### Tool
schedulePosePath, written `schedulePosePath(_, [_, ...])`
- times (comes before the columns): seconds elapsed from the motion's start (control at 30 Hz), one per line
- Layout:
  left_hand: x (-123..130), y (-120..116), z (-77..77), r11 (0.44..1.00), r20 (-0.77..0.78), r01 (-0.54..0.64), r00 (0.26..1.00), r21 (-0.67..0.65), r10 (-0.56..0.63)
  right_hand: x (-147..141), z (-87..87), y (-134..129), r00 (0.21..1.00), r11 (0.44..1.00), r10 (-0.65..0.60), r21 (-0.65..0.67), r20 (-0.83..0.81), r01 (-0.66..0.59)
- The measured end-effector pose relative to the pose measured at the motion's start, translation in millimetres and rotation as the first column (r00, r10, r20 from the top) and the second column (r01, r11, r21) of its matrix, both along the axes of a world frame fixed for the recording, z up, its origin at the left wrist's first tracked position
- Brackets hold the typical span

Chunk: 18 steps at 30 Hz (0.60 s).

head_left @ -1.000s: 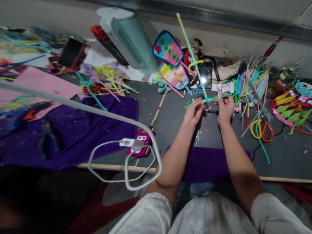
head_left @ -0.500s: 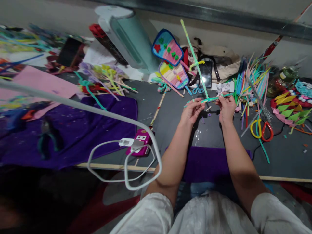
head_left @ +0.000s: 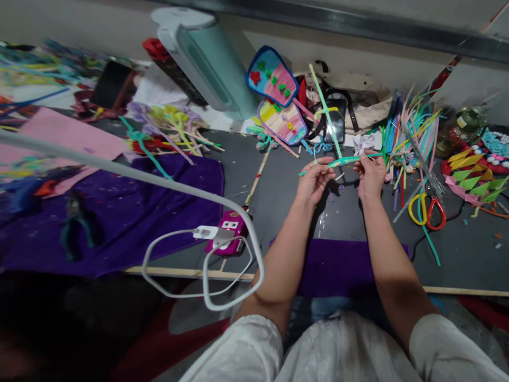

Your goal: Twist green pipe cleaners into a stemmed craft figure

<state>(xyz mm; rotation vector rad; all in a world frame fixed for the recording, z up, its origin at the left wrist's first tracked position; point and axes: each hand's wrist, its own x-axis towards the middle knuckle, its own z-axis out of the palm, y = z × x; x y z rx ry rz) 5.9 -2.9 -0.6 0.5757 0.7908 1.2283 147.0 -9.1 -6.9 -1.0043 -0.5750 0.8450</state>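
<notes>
Reaches both bare forearms over a plain purple cloth [head_left: 338, 265] at the near edge of the dark grey worktop [head_left: 278, 207]. Holds the left hand [head_left: 313, 183] narrow, pinching one side of a thin teal-green fuzzy pipe cleaner [head_left: 349, 158]. Pinches its other side with the right hand [head_left: 370, 178], thumb against fingers, just as narrow. Grips at two spots, probably to control the middle, where it meets a long pale green fuzzy stem [head_left: 332, 131] slanting away between the hands. Shows a short yellow fuzzy crosspiece [head_left: 319, 113] on that stem, well beyond the fingertips.

Has scissors with yellow and red handles [head_left: 417, 224] to the right of the right hand, handles toward the body, presumably for an easy grab. Has a magenta power socket [head_left: 231, 218] to the left of the left hand. Includes, beyond the right hand, a loose bundle of multicoloured pipe cleaners [head_left: 415, 130], likely gathered there as stock. Includes, farther beyond the left hand, a blue-edged blue and pink fan-shaped piece [head_left: 274, 77] and a beige fabric bag [head_left: 368, 98].
</notes>
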Motion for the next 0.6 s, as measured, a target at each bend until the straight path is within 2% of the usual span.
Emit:
schedulePosePath(0.17, [5, 0, -0.6, 1.000, 0.101, -0.018, 0.995, -0.016, 0.020, -6, -0.2, -2, 0.996, 0.999, 0.026, 0.016, 0.082, -0.028])
schedulePosePath(0.27, [8, 0, -2.9, 0.995, 0.171, 0.012, 0.985, -0.102, 0.005, -10, 0.0, -3, 0.989, 0.998, 0.042, 0.040, 0.142, -0.048])
schedulePosePath(0.4, [11, 1, -4.5, 0.980, 0.133, 0.004, 0.991, -0.198, 0.023, -14, -0.3, -4, 0.982, 0.994, 0.075, 0.063, 0.174, -0.087])
schedulePosePath(0.5, [11, 1, -4.3, 0.983, 0.075, -0.055, 0.995, -0.175, 0.069, -17, -3.4, -2, 0.988, 0.995, 0.089, 0.023, 0.127, -0.092])
schedulePosePath(0.6, [13, -1, -4.8, 0.993, 0.042, -0.066, 0.997, -0.099, 0.071, -22, -7.1, -2, 0.984, 0.984, 0.174, -0.053, 0.025, -0.173])
